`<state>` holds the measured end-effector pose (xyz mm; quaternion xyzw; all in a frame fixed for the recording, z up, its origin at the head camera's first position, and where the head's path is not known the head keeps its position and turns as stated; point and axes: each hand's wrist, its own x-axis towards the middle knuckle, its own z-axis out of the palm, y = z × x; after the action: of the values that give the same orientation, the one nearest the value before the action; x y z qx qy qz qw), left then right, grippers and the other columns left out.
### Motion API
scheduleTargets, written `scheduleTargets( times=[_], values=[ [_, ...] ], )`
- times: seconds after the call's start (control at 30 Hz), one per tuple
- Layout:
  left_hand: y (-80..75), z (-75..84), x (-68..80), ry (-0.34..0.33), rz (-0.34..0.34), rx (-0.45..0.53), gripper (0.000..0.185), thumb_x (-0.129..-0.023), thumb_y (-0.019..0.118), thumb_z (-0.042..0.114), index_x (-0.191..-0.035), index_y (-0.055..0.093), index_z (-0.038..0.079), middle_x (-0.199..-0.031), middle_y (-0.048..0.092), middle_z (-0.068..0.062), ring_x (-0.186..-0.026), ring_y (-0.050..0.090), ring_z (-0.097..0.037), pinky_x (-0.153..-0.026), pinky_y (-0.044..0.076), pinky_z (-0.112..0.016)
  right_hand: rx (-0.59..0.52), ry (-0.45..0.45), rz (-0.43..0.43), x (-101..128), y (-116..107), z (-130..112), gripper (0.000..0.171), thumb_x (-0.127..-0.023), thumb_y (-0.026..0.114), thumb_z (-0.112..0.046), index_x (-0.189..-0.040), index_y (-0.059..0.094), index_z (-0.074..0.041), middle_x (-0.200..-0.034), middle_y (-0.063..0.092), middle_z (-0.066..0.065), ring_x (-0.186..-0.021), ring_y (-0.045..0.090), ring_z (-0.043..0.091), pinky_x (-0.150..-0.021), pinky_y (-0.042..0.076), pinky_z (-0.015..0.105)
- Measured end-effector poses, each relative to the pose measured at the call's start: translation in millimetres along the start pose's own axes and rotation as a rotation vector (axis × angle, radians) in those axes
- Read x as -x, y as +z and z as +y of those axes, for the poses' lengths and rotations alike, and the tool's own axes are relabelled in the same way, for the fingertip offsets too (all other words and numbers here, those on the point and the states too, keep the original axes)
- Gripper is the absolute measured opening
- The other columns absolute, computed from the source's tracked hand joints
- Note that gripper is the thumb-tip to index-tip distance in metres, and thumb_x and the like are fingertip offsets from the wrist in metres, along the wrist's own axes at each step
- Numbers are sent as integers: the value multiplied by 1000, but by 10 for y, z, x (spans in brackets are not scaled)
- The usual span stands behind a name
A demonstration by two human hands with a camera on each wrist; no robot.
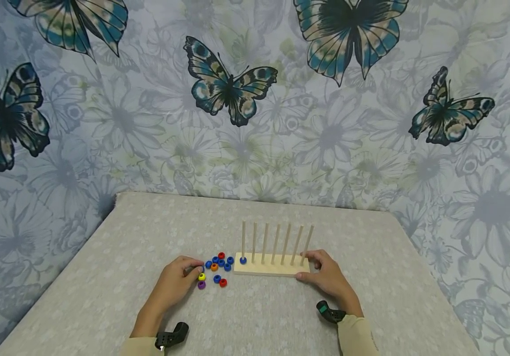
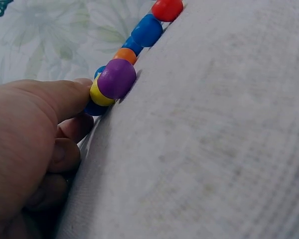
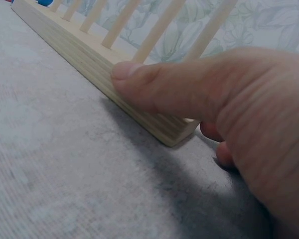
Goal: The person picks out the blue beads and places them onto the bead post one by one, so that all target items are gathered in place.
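While the left hand (image 1: 179,279) sits at the left edge of the beads (image 1: 217,267), its fingers curl in and the fingertips touch the near ones; the left wrist view shows a fingertip against a yellow bead (image 2: 98,94) with a purple bead (image 2: 117,78) just in front of it. Whether a bead is actually pinched I cannot tell (a blue one is half hidden under the finger). The right hand (image 1: 326,277) grips the right end of the rack (image 1: 270,264): the thumb (image 3: 149,84) presses the near side face, the other fingers wrap the end behind it.

The rack is a light wood base with six upright pegs (image 1: 275,242) in a row. Its long axis runs left to right across the table (image 1: 370,237), parallel to the near edge. One blue bead (image 1: 243,260) already sits at the foot of the leftmost peg; the other pegs are bare.

The loose beads (blue, red, orange, yellow, purple) lie in a small cluster just left of the rack's left end, between the left hand and the rack. So the left hand is much the nearer to them, and the pegs lie to its right; the nearest peg is the leftmost. The right hand is well apart from the beads, at the far end.

Butterfly-print cloth (image 1: 233,89) hangs behind the table.
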<state>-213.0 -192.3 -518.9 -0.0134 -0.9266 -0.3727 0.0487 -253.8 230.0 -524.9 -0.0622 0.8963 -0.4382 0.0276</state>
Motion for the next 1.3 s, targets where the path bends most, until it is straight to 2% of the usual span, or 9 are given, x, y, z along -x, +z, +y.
scheduleTargets(
  times=[0.27, 0.57, 1.0, 1.3],
  values=[
    [-10, 4, -31, 25, -17, -1, 19, -98, 66, 25, -114, 75, 21, -114, 67, 2, -94, 61, -12, -82, 50, -33, 13, 8, 8, 6, -19, 9, 59, -72, 89, -44, -125, 66, -28, -108, 55, -1, -95, 43, 17, -82, 37, 31],
    [-61, -47, -45, 77, -70, 18, 23, -97, 67, 17, -118, 74, 21, -116, 67, 3, -93, 59, -9, -78, 48, -26, 17, 3, 7, 15, -31, -7, 60, -72, 89, -43, -125, 67, -26, -108, 56, 0, -95, 43, 17, -82, 37, 31],
    [-69, -21, -23, 28, -88, -12, 22, -96, 69, 16, -115, 74, 24, -114, 65, 5, -91, 58, -8, -80, 49, -27, 11, 9, 1, 33, -11, -23, 58, -73, 89, -42, -124, 67, -27, -105, 55, 0, -94, 44, 18, -81, 37, 32],
    [-66, -53, -4, 43, -49, -33, 22, -96, 68, 17, -116, 73, 24, -113, 68, 4, -89, 59, -9, -80, 50, -32, 7, 2, 2, 19, 1, -21, 58, -72, 89, -42, -124, 67, -28, -107, 56, 0, -94, 43, 18, -81, 37, 32]
  ],
)
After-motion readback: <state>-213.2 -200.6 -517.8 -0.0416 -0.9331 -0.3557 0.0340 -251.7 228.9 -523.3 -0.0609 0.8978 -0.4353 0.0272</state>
